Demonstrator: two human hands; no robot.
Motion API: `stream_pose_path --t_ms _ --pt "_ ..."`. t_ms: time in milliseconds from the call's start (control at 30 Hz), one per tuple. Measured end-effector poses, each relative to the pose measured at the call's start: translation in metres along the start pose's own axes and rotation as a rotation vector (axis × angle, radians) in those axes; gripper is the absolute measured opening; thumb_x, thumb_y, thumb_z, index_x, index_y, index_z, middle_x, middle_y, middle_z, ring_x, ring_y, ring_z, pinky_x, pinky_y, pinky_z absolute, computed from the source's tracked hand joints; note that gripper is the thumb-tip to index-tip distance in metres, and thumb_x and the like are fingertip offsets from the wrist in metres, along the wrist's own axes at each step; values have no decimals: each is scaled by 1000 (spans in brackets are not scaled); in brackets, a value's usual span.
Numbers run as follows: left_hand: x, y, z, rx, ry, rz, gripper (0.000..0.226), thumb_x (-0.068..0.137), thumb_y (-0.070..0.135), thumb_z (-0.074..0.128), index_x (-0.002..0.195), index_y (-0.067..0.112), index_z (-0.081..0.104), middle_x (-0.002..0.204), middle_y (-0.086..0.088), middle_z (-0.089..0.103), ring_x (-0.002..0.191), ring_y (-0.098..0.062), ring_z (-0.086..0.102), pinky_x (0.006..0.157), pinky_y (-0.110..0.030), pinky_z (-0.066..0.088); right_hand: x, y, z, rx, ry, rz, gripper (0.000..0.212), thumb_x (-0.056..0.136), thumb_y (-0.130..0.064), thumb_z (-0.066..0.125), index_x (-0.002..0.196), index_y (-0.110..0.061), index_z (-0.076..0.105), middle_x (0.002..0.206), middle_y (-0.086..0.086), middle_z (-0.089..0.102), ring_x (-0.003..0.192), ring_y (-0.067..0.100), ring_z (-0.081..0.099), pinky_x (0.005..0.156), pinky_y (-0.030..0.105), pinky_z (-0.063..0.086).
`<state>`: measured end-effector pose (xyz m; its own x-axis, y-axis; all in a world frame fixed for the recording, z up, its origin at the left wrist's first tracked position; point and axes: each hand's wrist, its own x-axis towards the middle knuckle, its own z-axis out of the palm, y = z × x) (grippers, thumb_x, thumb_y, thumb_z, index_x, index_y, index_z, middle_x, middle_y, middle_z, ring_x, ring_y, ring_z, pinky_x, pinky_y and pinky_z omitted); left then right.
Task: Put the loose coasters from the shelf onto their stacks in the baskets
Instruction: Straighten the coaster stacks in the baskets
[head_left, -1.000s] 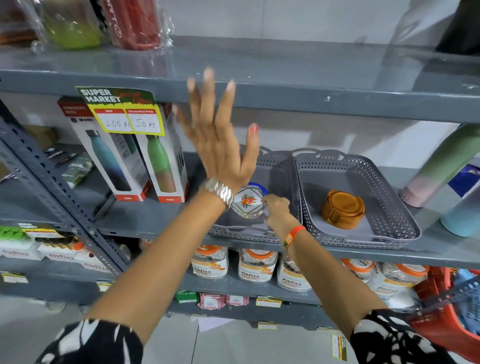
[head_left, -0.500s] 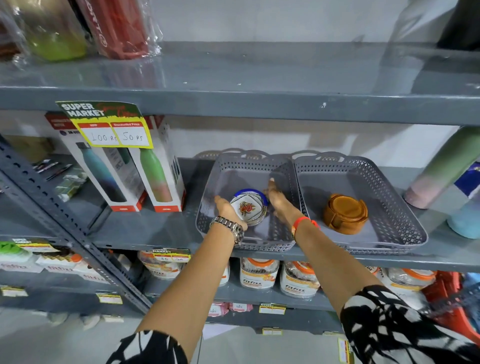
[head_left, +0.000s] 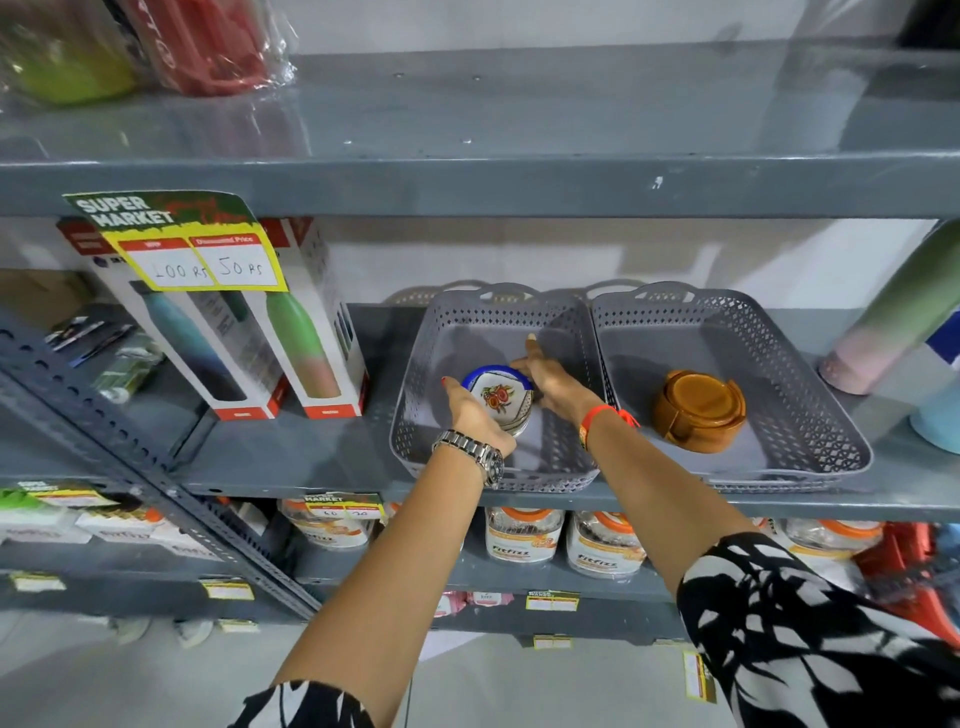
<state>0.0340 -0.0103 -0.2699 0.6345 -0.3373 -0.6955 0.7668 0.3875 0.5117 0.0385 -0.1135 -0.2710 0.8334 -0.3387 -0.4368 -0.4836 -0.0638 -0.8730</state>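
Two grey perforated baskets stand side by side on the middle shelf. In the left basket (head_left: 421, 374) sits a stack of white coasters (head_left: 500, 397) with a red flower and blue rim. My left hand (head_left: 470, 415) cups the stack's left side and my right hand (head_left: 550, 379) presses its right side, index finger stretched out. The right basket (head_left: 810, 395) holds a stack of brown coasters (head_left: 698, 410) in a brown holder, untouched.
Boxed bottles (head_left: 291, 332) with a price tag (head_left: 197, 244) stand left of the baskets. Pastel bottles (head_left: 893, 322) lie at the right. The upper shelf (head_left: 519, 182) hangs overhead. Jars (head_left: 522, 535) fill the shelf below.
My left hand came down from the upper shelf into the left basket and now holds the white stack's side. The right hand stayed on the stack. The view moved closer.
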Motion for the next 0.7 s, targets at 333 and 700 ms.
stream_pose_path --t_ms 333,700 --pt "-7 6 5 80 149 94 86 88 73 21 142 8 36 146 -13 37 135 -31 33 115 -48 21 -15 -2 -7 42 132 -67 74 94 -62 19 148 -13 31 154 10 32 140 28 33 117 46 24" --pt "-28 -66 101 655 -198 494 54 102 43 30 145 10 33 149 -7 33 136 -24 31 112 -31 24 -75 48 -149 263 877 -70 46 101 -30 32 127 2 53 137 26 51 126 40 45 104 38 34"
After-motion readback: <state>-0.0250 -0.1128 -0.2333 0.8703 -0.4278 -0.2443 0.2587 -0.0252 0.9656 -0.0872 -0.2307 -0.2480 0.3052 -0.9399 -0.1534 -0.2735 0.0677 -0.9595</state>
